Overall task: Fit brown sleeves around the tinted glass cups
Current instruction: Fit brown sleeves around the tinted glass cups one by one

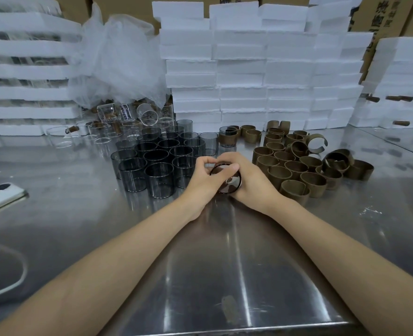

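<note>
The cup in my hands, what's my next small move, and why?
Probably press the sleeve snug. The left hand and right hand both grip the cup, and brown shows round its wall, but the hands hide whether it is fully seated.

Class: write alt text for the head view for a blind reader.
A person's left hand and right hand grip one tinted glass cup over a steel table. Bare tinted cups stand left, brown sleeves right, white foam blocks behind.

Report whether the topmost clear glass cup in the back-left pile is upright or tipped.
Tipped: the clear glass cup lies on its side, one round end facing the camera.
</note>
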Demonstrator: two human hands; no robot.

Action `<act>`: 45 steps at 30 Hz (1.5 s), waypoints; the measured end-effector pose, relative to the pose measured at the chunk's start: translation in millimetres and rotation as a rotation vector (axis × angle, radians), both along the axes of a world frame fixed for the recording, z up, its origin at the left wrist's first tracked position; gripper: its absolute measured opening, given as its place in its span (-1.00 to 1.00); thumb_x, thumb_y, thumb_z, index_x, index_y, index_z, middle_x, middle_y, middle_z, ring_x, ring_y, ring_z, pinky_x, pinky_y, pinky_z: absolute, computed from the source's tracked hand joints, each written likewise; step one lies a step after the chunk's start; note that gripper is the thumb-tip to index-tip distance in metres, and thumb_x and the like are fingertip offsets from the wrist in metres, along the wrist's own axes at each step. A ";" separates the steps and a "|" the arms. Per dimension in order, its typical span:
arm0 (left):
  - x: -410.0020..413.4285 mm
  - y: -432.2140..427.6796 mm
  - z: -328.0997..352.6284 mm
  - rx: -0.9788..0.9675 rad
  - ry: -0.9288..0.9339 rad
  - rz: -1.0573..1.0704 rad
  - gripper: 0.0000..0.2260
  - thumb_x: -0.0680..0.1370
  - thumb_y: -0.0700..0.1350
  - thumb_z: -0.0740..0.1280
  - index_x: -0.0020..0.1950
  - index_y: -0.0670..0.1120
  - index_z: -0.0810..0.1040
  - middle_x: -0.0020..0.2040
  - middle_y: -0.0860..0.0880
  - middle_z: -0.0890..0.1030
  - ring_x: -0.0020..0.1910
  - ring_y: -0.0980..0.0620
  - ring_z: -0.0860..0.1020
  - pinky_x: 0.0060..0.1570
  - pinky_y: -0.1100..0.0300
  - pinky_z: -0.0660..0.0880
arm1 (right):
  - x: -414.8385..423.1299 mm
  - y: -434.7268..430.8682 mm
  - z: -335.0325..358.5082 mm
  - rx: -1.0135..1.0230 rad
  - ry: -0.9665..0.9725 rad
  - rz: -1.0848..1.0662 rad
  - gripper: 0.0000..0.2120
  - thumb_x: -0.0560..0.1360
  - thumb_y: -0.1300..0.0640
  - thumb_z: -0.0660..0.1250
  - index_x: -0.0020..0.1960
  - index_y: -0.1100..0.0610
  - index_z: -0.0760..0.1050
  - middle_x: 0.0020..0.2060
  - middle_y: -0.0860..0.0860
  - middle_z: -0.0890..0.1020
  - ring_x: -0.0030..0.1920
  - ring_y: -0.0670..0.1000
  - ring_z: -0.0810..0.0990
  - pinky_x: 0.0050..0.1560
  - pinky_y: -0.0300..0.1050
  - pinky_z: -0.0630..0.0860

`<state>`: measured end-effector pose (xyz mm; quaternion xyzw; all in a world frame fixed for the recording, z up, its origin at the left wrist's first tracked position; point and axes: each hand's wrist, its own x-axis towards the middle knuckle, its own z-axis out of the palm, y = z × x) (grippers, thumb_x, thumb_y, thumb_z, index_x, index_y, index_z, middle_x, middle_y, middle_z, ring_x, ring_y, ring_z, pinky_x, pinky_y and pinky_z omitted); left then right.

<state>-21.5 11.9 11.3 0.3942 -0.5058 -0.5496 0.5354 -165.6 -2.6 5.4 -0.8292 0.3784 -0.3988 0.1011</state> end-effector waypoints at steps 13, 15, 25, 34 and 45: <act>-3.4 2.5 -6.4 -0.159 -0.249 0.036 -0.43 0.39 -0.21 0.56 0.33 -0.05 0.40 0.18 0.04 0.57 0.19 0.16 0.54 0.20 0.32 0.47 | 4.6 4.3 3.6 0.097 -0.157 -0.069 -0.53 0.34 0.20 0.51 0.20 0.02 0.47 0.06 -0.10 0.61 0.10 -0.08 0.58 0.18 -0.11 0.51; -3.3 2.8 -6.0 -0.141 -0.211 0.024 -0.46 0.40 -0.22 0.55 0.32 -0.06 0.44 0.21 -0.01 0.59 0.20 0.10 0.56 0.19 0.22 0.51 | 5.2 2.2 2.9 0.112 -0.170 -0.086 -0.53 0.31 0.20 0.51 0.17 -0.04 0.47 0.04 -0.13 0.61 0.09 -0.10 0.58 0.15 -0.18 0.50; -2.5 12.6 3.8 -0.195 -0.188 -0.023 -0.69 0.51 -0.23 0.44 0.26 -0.12 0.58 0.11 -0.11 0.67 0.05 0.05 0.60 0.30 -0.02 0.47 | -1.1 -1.1 10.4 0.465 -0.476 -0.002 -0.30 -0.03 0.36 0.26 0.11 0.07 0.51 -0.06 -0.06 0.63 -0.03 -0.11 0.60 -0.21 -0.27 0.53; -3.7 11.8 4.7 -0.213 -0.151 -0.028 -0.62 0.51 -0.28 0.42 0.33 -0.16 0.54 0.16 -0.12 0.66 0.18 -0.04 0.60 0.32 -0.03 0.47 | -5.5 -1.9 9.7 0.549 -0.596 0.135 -0.28 -0.08 0.43 0.19 0.06 0.06 0.51 -0.06 0.09 0.62 0.03 0.13 0.58 -0.04 0.08 0.49; 1.7 6.3 0.3 -0.291 -0.247 0.015 -0.60 0.67 -0.02 0.10 0.47 -0.11 0.41 0.38 -0.13 0.52 0.41 -0.05 0.43 0.41 0.06 0.37 | -5.0 2.3 10.4 0.677 -0.714 0.296 -0.35 0.04 0.49 0.22 0.10 0.16 0.50 -0.02 0.06 0.62 0.11 0.07 0.54 0.07 -0.09 0.49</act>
